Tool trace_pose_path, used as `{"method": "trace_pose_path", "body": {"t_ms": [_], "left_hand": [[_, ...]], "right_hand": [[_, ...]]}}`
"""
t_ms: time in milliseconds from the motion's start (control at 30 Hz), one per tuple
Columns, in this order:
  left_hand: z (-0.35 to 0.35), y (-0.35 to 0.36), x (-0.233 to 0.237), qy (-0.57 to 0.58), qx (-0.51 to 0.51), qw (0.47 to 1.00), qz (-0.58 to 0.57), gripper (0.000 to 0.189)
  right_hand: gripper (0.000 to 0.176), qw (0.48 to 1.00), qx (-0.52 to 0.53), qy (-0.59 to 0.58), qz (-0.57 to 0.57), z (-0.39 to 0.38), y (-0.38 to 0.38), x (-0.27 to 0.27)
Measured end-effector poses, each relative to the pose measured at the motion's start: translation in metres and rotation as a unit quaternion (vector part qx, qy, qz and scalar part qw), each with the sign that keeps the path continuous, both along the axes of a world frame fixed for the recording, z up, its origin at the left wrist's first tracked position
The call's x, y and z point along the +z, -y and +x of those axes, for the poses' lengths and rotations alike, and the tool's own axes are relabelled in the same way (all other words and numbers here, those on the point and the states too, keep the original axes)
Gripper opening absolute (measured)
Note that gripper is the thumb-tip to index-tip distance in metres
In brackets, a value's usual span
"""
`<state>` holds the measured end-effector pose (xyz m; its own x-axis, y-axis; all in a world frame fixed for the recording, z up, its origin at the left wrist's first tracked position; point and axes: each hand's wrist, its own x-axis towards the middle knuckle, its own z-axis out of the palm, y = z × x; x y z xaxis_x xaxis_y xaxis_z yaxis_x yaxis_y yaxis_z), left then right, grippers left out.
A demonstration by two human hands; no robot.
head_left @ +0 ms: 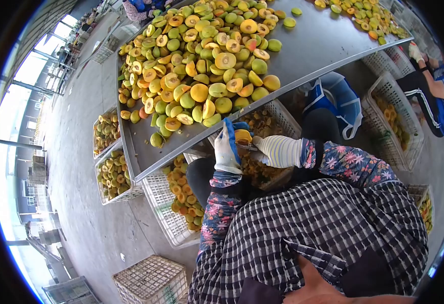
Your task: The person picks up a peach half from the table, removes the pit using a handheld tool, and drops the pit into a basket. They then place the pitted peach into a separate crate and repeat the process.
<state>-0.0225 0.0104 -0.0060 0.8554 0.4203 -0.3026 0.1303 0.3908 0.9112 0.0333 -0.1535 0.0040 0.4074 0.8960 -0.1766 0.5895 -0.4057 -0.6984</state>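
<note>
My left hand [227, 150], in a white glove with blue fingers, is closed around a halved yellow peach [242, 137] just below the table's front edge. My right hand [280, 151], in a striped knit glove, is closed and comes up against the fruit from the right. Whatever its fingers grip is hidden. Beneath both hands sits a crate [289, 121] holding brownish-orange fruit pieces. Above them, a large heap of green-yellow peaches [201, 66], many cut in half, lies on the metal table [303, 63].
Crates of halved fruit stand left of my knees [153, 202] and beyond the table's left end [115, 175]. An upturned crate [151, 278] rests on the floor. To the right are a blue-and-white bag [336, 96], another fruit crate [407, 147] and a co-worker [435, 91].
</note>
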Motion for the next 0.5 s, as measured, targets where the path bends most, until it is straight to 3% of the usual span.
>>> {"method": "trace_pose_path", "body": {"t_ms": [133,200,300,333,400,467,500], "left_hand": [[0.004,0.0,0.005,-0.003,-0.009,0.999,-0.038,0.051],[0.004,0.001,-0.004,0.037,0.011,0.998,-0.059,0.05],[0.003,0.004,-0.004,0.084,0.041,0.996,0.002,0.052],[0.003,0.005,-0.009,0.107,0.049,0.987,0.11,0.054],[0.01,0.003,-0.02,0.086,0.084,0.993,0.015,0.056],[0.013,0.001,-0.022,0.063,0.083,0.994,-0.032,0.057],[0.013,-0.001,-0.019,0.051,0.064,0.996,-0.03,0.058]], "right_hand": [[0.037,0.936,-0.101,-0.33,0.069,-0.004,-0.007,-0.031],[0.038,0.895,-0.111,-0.428,0.061,-0.013,-0.003,0.006],[0.036,0.809,-0.124,-0.569,0.078,-0.012,-0.002,0.01],[0.035,0.794,-0.123,-0.59,0.076,-0.01,-0.002,0.008],[0.034,0.762,-0.121,-0.632,0.071,-0.007,-0.002,0.002],[0.035,0.902,-0.112,-0.388,0.15,-0.014,-0.009,-0.012],[0.036,0.944,-0.104,-0.252,0.186,-0.017,-0.012,-0.017]]}}
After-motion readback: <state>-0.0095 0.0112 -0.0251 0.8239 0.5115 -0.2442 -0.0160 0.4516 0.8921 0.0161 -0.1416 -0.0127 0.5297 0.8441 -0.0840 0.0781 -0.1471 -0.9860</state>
